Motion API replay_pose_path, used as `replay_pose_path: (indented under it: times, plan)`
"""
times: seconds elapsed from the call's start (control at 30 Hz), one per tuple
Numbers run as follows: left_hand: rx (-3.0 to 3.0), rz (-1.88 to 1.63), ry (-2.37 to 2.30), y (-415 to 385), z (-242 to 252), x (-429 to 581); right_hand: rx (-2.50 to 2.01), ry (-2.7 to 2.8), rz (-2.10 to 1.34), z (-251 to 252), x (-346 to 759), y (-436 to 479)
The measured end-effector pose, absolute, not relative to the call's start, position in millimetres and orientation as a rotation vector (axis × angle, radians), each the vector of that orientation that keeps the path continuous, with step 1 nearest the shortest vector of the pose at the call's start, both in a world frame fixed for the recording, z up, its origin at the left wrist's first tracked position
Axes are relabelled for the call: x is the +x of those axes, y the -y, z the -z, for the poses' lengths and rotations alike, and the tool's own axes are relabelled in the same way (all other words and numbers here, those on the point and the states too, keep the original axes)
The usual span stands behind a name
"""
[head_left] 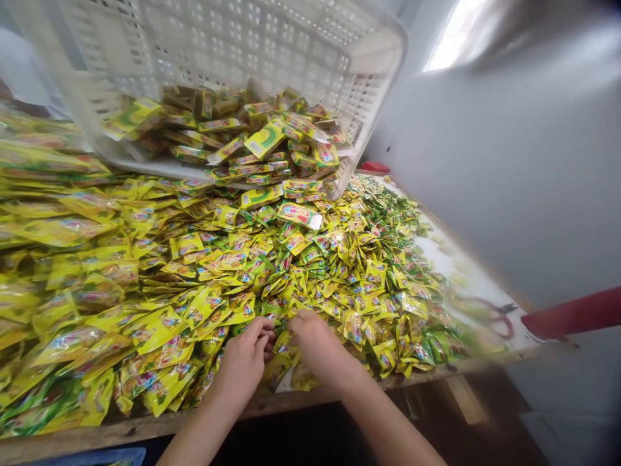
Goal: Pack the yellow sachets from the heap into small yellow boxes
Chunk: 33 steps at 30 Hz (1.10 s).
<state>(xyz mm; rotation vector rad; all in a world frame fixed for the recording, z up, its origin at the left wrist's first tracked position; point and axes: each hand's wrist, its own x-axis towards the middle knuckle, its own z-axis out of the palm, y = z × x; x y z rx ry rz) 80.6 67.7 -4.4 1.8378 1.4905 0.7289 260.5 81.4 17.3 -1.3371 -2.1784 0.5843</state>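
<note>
A large heap of small yellow and green sachets (233, 265) covers the table. My left hand (245, 359) and my right hand (317, 343) rest side by side at the heap's near edge, fingers curled down into the sachets. Both hands look closed on a few sachets, with the fingertips partly buried among them. A white slatted plastic crate (369, 58) stands tilted at the back, spilling yellow-green boxes (264, 139) and sachets onto the heap.
Larger yellow packets (53, 226) are stacked at the left. Red-handled scissors (490, 314) lie on the white table top (466, 272) at the right. A red object (572, 314) juts in by the grey wall. The wooden table edge (145, 427) runs along the front.
</note>
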Motion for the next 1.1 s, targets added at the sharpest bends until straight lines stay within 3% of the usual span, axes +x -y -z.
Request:
replay_pose_path:
  times: [0.2, 0.4, 0.67, 0.83, 1.1]
  plan:
    - [1.943, -0.770, -1.464, -63, 0, 86, -1.546, 2.401, -0.292, -13, 247, -75]
    - [1.921, -0.775, -1.419, -56, -7, 83, -1.432, 2.098, -0.592, -6, 250, -60]
    - [2.025, -0.807, -1.283, -67, -35, 105, -1.273, 1.799, -0.714, -28, 278, -55]
    - [2.427, -0.760, -1.105, -139, -82, 123, -1.402, 1.588, -0.802, -28, 306, -68]
    - [2.790, -0.819, -1.329, -290, -142, 148, -1.376, 1.241, -1.031, 0, 325, -66]
